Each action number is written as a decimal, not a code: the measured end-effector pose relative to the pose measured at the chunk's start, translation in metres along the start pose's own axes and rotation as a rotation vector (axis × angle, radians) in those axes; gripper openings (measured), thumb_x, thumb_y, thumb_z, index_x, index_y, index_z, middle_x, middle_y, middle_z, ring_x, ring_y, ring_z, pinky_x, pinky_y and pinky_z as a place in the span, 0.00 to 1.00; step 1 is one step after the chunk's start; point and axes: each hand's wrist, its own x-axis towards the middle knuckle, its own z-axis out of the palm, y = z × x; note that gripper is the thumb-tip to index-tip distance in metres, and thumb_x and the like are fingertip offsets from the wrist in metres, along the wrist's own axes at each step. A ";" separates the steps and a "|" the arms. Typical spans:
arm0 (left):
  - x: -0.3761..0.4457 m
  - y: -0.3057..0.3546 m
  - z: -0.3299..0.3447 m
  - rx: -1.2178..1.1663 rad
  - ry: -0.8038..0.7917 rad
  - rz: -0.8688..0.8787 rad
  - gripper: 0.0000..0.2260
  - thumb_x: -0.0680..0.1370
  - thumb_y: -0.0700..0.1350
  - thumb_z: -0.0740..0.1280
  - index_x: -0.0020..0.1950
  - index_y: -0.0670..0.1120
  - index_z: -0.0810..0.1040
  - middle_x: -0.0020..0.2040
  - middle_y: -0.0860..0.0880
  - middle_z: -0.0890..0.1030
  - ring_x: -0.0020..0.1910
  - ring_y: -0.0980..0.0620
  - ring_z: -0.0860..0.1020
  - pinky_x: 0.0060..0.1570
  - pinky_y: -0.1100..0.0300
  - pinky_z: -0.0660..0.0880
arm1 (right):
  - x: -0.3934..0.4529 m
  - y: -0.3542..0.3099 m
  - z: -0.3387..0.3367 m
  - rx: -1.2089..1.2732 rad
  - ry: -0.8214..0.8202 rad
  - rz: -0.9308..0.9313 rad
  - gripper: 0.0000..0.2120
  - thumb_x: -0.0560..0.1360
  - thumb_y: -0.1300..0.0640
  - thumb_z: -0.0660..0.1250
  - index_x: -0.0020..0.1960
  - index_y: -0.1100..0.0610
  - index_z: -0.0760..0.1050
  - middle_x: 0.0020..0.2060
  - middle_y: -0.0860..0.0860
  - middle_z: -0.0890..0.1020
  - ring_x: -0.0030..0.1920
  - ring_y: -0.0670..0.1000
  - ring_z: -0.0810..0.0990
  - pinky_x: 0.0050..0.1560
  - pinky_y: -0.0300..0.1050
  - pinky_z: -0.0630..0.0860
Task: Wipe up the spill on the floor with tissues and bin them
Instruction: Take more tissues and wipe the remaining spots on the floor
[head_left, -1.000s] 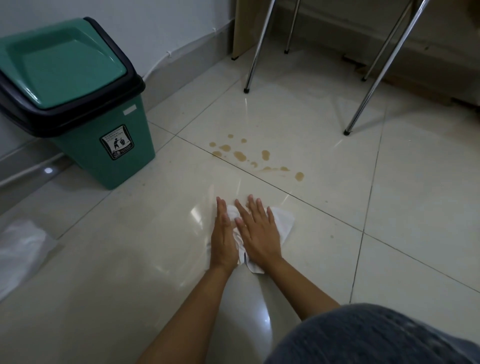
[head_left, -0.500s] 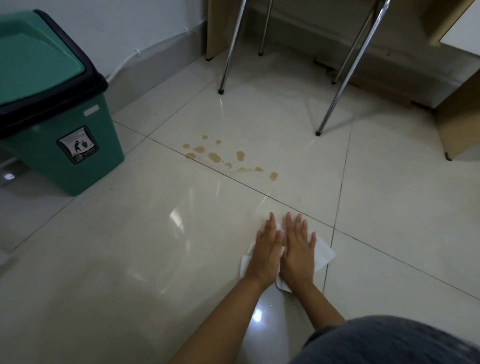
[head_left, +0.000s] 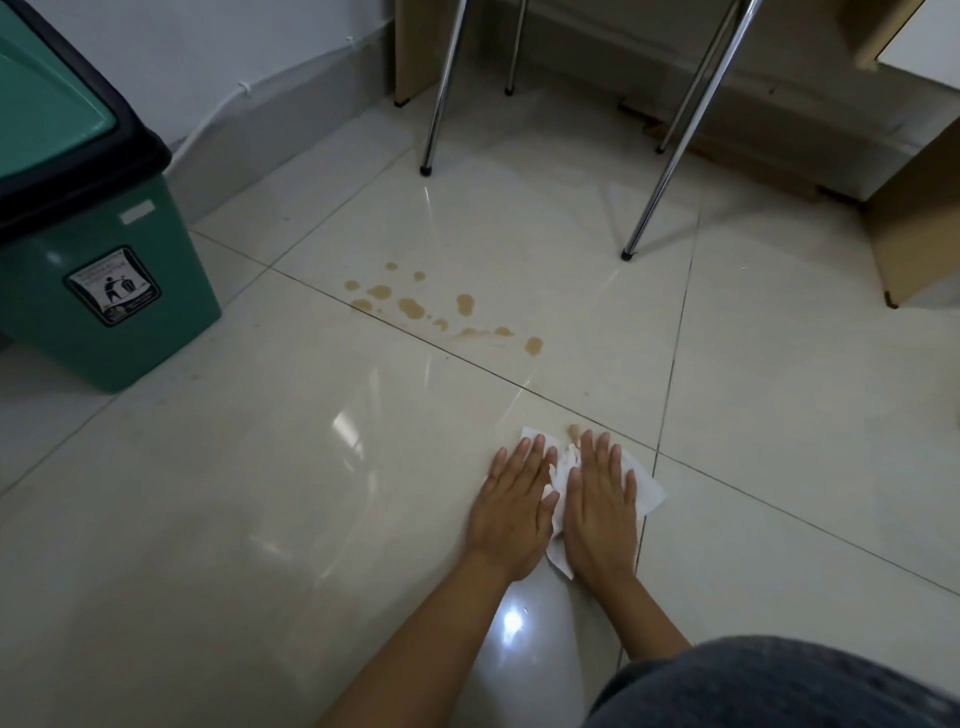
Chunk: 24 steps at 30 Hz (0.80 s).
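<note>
My left hand (head_left: 511, 506) and right hand (head_left: 600, 506) lie flat, fingers straight, pressing the white crumpled tissue (head_left: 647, 491) on the glossy cream floor tile (head_left: 260, 519). The brown spill droplets (head_left: 415, 307) lie ahead and left of the tissue, my left hand nearer; their trail runs sideways.
</note>
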 end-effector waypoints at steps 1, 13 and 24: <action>0.004 -0.002 -0.001 0.016 0.007 0.002 0.24 0.81 0.51 0.40 0.77 0.46 0.43 0.78 0.50 0.43 0.76 0.51 0.39 0.74 0.47 0.35 | 0.007 0.000 0.000 -0.010 -0.007 0.005 0.25 0.84 0.55 0.44 0.79 0.54 0.42 0.78 0.50 0.43 0.78 0.47 0.39 0.77 0.46 0.36; 0.046 -0.046 -0.024 0.070 0.014 -0.084 0.23 0.83 0.49 0.42 0.77 0.47 0.38 0.78 0.51 0.40 0.77 0.54 0.38 0.74 0.57 0.34 | 0.073 -0.035 0.019 -0.166 -0.062 -0.093 0.25 0.83 0.53 0.41 0.78 0.55 0.38 0.79 0.53 0.43 0.78 0.51 0.39 0.78 0.52 0.38; 0.032 -0.089 -0.042 0.086 -0.001 -0.134 0.23 0.83 0.48 0.42 0.77 0.46 0.38 0.78 0.49 0.39 0.77 0.53 0.38 0.76 0.54 0.38 | 0.069 -0.063 0.027 -0.124 -0.131 -0.246 0.25 0.84 0.52 0.43 0.79 0.50 0.39 0.79 0.48 0.42 0.78 0.47 0.39 0.78 0.46 0.39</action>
